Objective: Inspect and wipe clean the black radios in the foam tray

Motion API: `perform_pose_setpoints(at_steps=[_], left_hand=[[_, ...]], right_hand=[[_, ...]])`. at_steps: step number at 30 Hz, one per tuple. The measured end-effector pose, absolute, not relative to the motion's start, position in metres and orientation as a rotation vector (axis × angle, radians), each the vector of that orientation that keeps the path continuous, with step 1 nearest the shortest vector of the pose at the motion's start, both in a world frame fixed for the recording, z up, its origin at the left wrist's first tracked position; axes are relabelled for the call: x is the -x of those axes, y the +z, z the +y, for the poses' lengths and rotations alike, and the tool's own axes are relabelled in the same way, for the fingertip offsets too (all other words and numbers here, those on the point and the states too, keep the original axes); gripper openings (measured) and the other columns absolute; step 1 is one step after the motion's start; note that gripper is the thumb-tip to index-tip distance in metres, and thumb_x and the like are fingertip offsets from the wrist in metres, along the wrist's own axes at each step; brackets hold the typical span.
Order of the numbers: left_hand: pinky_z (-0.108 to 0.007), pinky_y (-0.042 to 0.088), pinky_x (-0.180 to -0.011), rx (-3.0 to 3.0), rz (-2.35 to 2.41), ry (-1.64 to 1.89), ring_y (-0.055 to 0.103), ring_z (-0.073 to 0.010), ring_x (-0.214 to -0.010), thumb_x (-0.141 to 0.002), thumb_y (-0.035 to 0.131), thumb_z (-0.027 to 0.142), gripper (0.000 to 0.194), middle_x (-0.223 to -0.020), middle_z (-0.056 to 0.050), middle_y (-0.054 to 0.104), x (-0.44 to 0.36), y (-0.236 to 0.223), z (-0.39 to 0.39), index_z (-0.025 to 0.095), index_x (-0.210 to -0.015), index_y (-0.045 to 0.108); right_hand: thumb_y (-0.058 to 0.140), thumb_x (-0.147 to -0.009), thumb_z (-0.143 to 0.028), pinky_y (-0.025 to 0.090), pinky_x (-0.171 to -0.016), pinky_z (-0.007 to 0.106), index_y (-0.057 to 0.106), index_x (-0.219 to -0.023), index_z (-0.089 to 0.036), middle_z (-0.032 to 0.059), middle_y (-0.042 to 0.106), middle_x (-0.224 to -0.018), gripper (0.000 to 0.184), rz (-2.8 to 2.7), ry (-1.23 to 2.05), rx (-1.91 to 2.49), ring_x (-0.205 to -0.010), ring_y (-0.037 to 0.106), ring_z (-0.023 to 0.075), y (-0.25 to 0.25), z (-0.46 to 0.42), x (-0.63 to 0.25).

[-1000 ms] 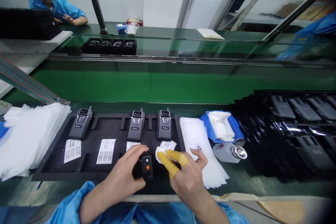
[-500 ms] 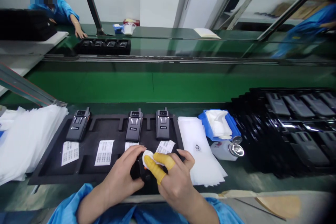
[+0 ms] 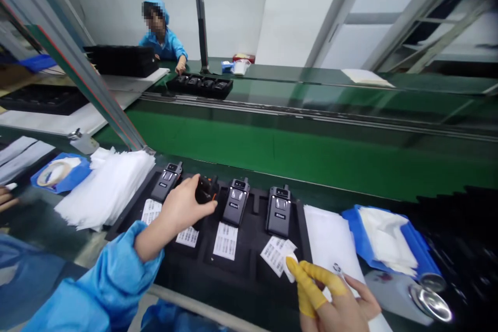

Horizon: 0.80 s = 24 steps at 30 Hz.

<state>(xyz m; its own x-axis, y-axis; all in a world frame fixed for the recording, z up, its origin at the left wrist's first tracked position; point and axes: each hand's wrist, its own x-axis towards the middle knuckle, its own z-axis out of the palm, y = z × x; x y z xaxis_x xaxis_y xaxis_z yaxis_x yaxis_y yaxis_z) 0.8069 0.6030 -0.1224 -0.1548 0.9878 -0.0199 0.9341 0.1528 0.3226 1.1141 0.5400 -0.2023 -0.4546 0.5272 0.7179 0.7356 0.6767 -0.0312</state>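
My left hand is closed around a black handheld radio, which it holds over the second slot from the left of a black foam tray. Whether the radio touches the tray is hidden. Three more radios lie face up in the tray: one at the left, one in the middle and one at the right. Sheets of printed labels lie below them. Yellow finger cots cover some fingers of my right hand, which pinches a white wipe beside the right-hand labels.
White bags lie right of the tray, near a blue box of wipes and a metal-topped bottle. More bags are stacked left. A metal post rises there. Another person works across the green belt.
My hands have parted. The left carried the radio left to the tray's second slot, while the right moved off rightward with the wipe. The camera view has swung left.
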Motion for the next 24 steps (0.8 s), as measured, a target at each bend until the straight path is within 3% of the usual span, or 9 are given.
perform_pose_setpoints(at_steps=[3, 5, 10, 13, 15, 18, 24], left_hand=[[-0.042, 0.05, -0.077, -1.818, 2.341, 0.201, 0.064, -0.035, -0.089, -0.072, 0.062, 0.044, 0.045, -0.094, -0.016, 0.064, -0.796, -0.13, 0.633, 0.009, -0.1, 0.058], [-0.043, 0.05, -0.074, -1.802, 2.399, 0.141, 0.064, -0.037, -0.087, -0.072, 0.063, 0.044, 0.046, -0.095, -0.019, 0.063, -0.796, -0.139, 0.644, 0.007, -0.099, 0.057], [-0.042, 0.048, -0.078, -1.858, 2.487, 0.075, 0.062, -0.0362, -0.093, -0.081, 0.055, 0.054, 0.057, -0.109, -0.021, 0.058, -0.788, -0.144, 0.636, 0.008, -0.113, 0.052], [-0.045, 0.044, -0.086, -1.835, 2.596, 0.077, 0.053, -0.04, -0.111, -0.086, 0.047, 0.053, 0.061, -0.119, -0.024, 0.052, -0.764, -0.141, 0.629, 0.01, -0.129, 0.04], [-0.045, 0.045, -0.082, -1.759, 2.647, 0.055, 0.052, -0.0423, -0.11, -0.083, 0.051, 0.053, 0.068, -0.118, -0.027, 0.052, -0.743, -0.144, 0.631, 0.007, -0.131, 0.036], [-0.041, 0.047, -0.072, -1.668, 2.63, 0.028, 0.061, -0.0399, -0.095, -0.076, 0.054, 0.059, 0.073, -0.107, -0.025, 0.059, -0.718, -0.151, 0.64, 0.004, -0.124, 0.043], [-0.04, 0.048, -0.068, -1.666, 2.621, 0.097, 0.063, -0.038, -0.085, -0.071, 0.054, 0.058, 0.054, -0.084, -0.016, 0.066, -0.706, -0.137, 0.64, 0.012, -0.098, 0.057]], right_hand=[[0.051, -0.077, -0.01, 0.035, -0.079, 0.042, 0.063, -0.092, -0.018, 0.0097, 0.06, -0.094, 0.02, -2.177, -0.409, 0.929, -0.074, 0.058, 0.016, -0.207, 0.541, -1.111], [0.05, -0.077, -0.009, 0.035, -0.079, 0.042, 0.063, -0.094, -0.017, 0.0099, 0.061, -0.094, 0.023, -2.178, -0.42, 0.922, -0.073, 0.059, 0.0158, -0.206, 0.541, -1.108], [0.052, -0.078, -0.008, 0.035, -0.079, 0.042, 0.063, -0.094, -0.016, 0.0107, 0.06, -0.094, 0.021, -2.176, -0.404, 0.96, -0.078, 0.059, 0.018, -0.203, 0.536, -1.114], [0.052, -0.079, -0.009, 0.035, -0.08, 0.042, 0.062, -0.091, -0.016, 0.0101, 0.06, -0.094, 0.017, -2.15, -0.361, 1.023, -0.079, 0.058, 0.0177, -0.199, 0.531, -1.119], [0.052, -0.08, -0.008, 0.034, -0.082, 0.042, 0.062, -0.091, -0.016, 0.009, 0.06, -0.094, 0.017, -2.11, -0.318, 1.068, -0.078, 0.058, 0.0167, -0.196, 0.529, -1.117], [0.051, -0.08, -0.006, 0.033, -0.086, 0.043, 0.062, -0.095, -0.016, 0.0085, 0.06, -0.095, 0.02, -2.073, -0.244, 1.075, -0.081, 0.058, 0.0168, -0.191, 0.53, -1.106], [0.05, -0.08, -0.005, 0.032, -0.089, 0.043, 0.062, -0.097, -0.017, 0.007, 0.06, -0.095, 0.024, -2.04, -0.187, 1.06, -0.083, 0.058, 0.0154, -0.185, 0.529, -1.098]])
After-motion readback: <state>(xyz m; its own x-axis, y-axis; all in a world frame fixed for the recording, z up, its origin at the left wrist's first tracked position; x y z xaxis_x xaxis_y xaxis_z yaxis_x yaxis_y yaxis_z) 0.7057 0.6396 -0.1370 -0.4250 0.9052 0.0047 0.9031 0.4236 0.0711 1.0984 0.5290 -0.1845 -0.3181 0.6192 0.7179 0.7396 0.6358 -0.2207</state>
